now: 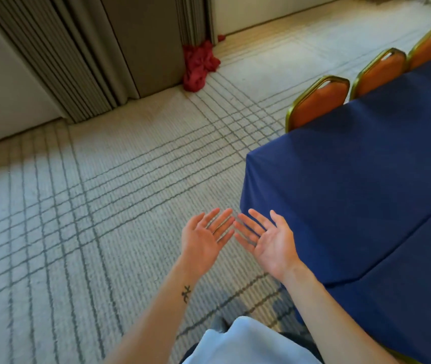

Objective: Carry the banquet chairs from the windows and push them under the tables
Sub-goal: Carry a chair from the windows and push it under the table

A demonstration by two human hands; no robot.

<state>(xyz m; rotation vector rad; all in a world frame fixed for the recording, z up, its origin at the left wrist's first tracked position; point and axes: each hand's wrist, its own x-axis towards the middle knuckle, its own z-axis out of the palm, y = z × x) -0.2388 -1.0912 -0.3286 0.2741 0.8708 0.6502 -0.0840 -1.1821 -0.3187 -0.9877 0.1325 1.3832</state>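
A table under a dark blue cloth (361, 185) fills the right side. Three banquet chairs stand pushed in along its far side, with orange padded backs in gold frames: the nearest chair (319, 102), a second chair (381, 72) and a third chair (430, 47). My left hand (205, 239) and my right hand (265, 239) are held palm up over the carpet, just off the table's near corner. The fingers of both are spread and nothing is in either hand.
Pale carpet with grey grid lines (91, 206) covers the floor to the left and ahead. A folded grey partition (83, 56) stands against the wall at the back left. A crumpled red cloth (198, 65) lies at its foot.
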